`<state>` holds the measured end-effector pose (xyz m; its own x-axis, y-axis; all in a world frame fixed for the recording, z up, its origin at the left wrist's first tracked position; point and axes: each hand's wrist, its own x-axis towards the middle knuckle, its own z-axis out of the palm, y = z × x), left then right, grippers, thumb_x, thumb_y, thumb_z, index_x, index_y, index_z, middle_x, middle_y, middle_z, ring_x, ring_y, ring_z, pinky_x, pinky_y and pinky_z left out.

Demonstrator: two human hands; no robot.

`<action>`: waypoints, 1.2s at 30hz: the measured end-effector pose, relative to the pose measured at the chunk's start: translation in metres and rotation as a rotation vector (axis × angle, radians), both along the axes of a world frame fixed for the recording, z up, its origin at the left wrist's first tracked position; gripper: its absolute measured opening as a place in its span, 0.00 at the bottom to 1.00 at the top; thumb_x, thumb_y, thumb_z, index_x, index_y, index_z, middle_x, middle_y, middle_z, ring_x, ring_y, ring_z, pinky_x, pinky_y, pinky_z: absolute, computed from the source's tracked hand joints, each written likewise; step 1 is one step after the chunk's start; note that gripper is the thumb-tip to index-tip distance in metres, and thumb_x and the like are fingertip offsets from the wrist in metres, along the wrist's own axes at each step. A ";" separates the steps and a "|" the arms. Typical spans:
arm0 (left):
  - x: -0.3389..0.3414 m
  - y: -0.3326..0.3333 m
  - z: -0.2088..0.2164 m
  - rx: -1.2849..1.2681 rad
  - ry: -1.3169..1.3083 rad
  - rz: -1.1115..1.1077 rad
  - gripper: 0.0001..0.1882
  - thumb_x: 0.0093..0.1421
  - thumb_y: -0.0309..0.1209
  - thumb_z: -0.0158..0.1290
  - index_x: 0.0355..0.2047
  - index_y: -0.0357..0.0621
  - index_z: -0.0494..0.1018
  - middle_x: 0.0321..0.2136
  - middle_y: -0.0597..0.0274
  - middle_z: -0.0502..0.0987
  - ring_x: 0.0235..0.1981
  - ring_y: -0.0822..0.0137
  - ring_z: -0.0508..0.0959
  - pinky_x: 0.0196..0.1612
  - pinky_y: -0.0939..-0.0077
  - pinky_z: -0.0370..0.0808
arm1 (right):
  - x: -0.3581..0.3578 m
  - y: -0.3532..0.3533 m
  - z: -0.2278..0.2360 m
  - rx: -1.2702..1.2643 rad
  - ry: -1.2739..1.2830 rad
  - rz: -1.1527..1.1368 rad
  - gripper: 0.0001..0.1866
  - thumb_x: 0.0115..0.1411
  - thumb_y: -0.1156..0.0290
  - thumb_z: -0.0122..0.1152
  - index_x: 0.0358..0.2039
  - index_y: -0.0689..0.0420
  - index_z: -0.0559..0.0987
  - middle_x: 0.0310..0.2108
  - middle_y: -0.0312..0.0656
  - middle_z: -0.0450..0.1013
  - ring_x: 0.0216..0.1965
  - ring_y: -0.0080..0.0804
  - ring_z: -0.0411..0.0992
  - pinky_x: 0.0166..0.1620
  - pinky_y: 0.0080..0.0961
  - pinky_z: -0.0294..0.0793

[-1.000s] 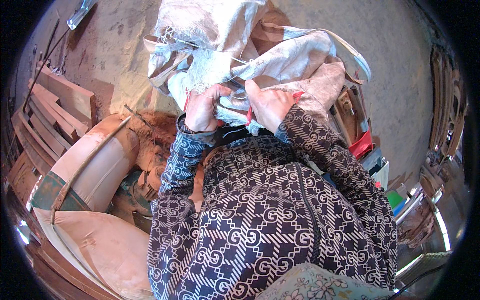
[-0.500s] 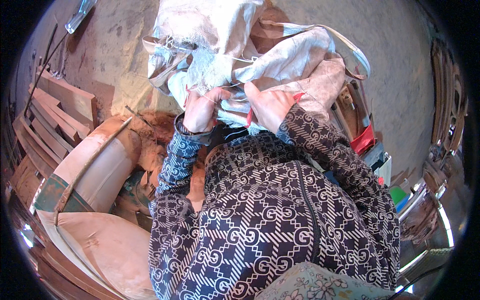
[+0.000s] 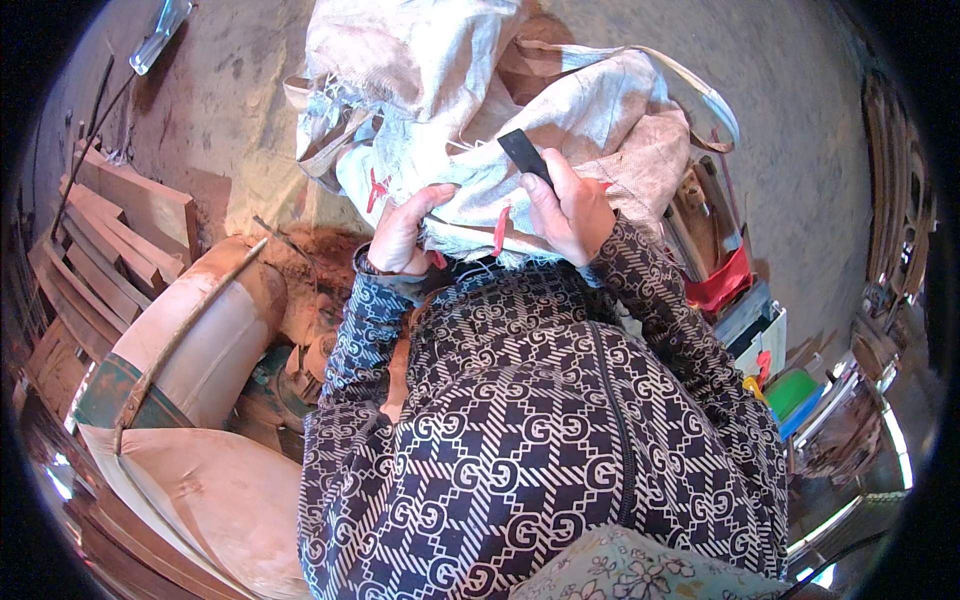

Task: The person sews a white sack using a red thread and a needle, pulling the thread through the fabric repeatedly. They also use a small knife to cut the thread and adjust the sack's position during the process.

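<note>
A large, dirty white woven sack (image 3: pixel 590 120) with strap loops and a frayed edge lies in front of me. My left hand (image 3: pixel 405 232) is closed on its near edge, thumb on top and the other fingers mostly hidden. Just to the right, my right hand (image 3: pixel 575 210) grips a flat black rectangular piece (image 3: pixel 525 157) between thumb and fingers, held over the sack with its far end up to the left. One red tie (image 3: pixel 376 190) sits on the cloth beyond my left hand. Another red tie (image 3: pixel 501 230) hangs between my hands.
Wooden boards (image 3: pixel 130 210) are stacked at the left. Closer in stand a pale rounded bag (image 3: pixel 215 330) with a stick across it and sawdust (image 3: pixel 310 255). On the right are a red cloth (image 3: pixel 722 282), a green item (image 3: pixel 790 393) and long planks (image 3: pixel 885 190) along the edge.
My right hand has moved slightly right, and the black piece now shows in it. My hands are farther apart. The red tie by my left hand is more exposed.
</note>
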<state>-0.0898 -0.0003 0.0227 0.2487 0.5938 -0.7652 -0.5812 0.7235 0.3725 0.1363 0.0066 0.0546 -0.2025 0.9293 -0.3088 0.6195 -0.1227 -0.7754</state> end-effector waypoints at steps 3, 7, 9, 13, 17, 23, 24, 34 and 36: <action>0.000 0.005 0.008 -0.030 -0.122 -0.018 0.17 0.59 0.25 0.54 0.49 0.32 0.73 0.44 0.52 0.80 0.44 0.60 0.80 0.50 0.65 0.76 | 0.000 0.001 0.018 -0.095 0.052 -0.009 0.16 0.65 0.65 0.54 0.51 0.58 0.70 0.23 0.54 0.76 0.26 0.55 0.76 0.29 0.49 0.72; 0.010 0.009 0.012 0.024 -0.319 0.008 0.20 0.60 0.26 0.53 0.53 0.30 0.70 0.47 0.49 0.78 0.47 0.58 0.79 0.54 0.61 0.75 | 0.010 0.002 0.042 -0.013 0.130 -0.094 0.13 0.65 0.67 0.53 0.48 0.58 0.74 0.23 0.50 0.75 0.24 0.46 0.77 0.28 0.39 0.73; 0.018 0.012 0.014 0.073 -0.285 0.004 0.23 0.61 0.27 0.52 0.55 0.30 0.67 0.50 0.46 0.77 0.50 0.55 0.78 0.58 0.58 0.73 | 0.015 0.008 0.060 0.013 0.171 -0.161 0.10 0.65 0.70 0.54 0.44 0.58 0.78 0.22 0.47 0.74 0.23 0.39 0.77 0.27 0.31 0.72; 0.035 0.023 0.018 0.044 -0.420 0.037 0.20 0.60 0.28 0.52 0.51 0.31 0.70 0.47 0.44 0.77 0.48 0.50 0.79 0.56 0.52 0.75 | 0.027 0.006 0.064 0.076 0.154 -0.185 0.11 0.64 0.70 0.55 0.45 0.58 0.77 0.21 0.46 0.74 0.21 0.41 0.76 0.27 0.31 0.72; 0.042 0.033 0.018 0.041 -0.390 0.039 0.18 0.60 0.29 0.52 0.49 0.32 0.72 0.47 0.46 0.78 0.46 0.52 0.80 0.55 0.50 0.75 | 0.032 0.005 0.053 0.208 0.032 -0.289 0.11 0.63 0.70 0.55 0.43 0.59 0.78 0.25 0.47 0.75 0.25 0.44 0.77 0.31 0.35 0.74; 0.040 0.040 0.014 0.157 -0.172 -0.152 0.22 0.60 0.29 0.54 0.54 0.34 0.69 0.47 0.50 0.78 0.47 0.56 0.80 0.52 0.55 0.77 | 0.057 -0.016 0.026 0.150 -0.009 -0.378 0.12 0.62 0.68 0.56 0.44 0.59 0.80 0.32 0.50 0.77 0.32 0.45 0.78 0.37 0.36 0.75; 0.041 0.041 0.014 0.115 -0.161 -0.170 0.22 0.60 0.29 0.54 0.54 0.34 0.69 0.47 0.50 0.78 0.46 0.55 0.80 0.50 0.56 0.78 | 0.062 -0.018 0.030 0.154 -0.001 -0.400 0.13 0.62 0.68 0.56 0.44 0.59 0.80 0.33 0.50 0.77 0.32 0.45 0.78 0.37 0.36 0.76; 0.005 0.025 -0.002 0.062 -0.061 -0.099 0.24 0.59 0.29 0.55 0.55 0.33 0.69 0.50 0.50 0.77 0.49 0.53 0.78 0.54 0.52 0.74 | 0.134 -0.107 0.010 0.342 -0.464 -0.899 0.26 0.64 0.66 0.54 0.62 0.56 0.67 0.42 0.52 0.71 0.42 0.50 0.73 0.44 0.40 0.73; 0.004 0.028 0.001 0.099 -0.011 -0.140 0.23 0.59 0.31 0.56 0.53 0.33 0.70 0.50 0.50 0.77 0.51 0.54 0.76 0.57 0.51 0.71 | 0.162 -0.145 -0.030 0.169 -0.648 -0.859 0.28 0.61 0.69 0.57 0.62 0.55 0.67 0.41 0.48 0.70 0.44 0.47 0.71 0.46 0.38 0.72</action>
<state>-0.0856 0.0281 0.0236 0.3427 0.6253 -0.7012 -0.4820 0.7576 0.4401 0.2978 -0.1383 0.0243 0.6900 0.7235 0.0226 0.6754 -0.6323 -0.3796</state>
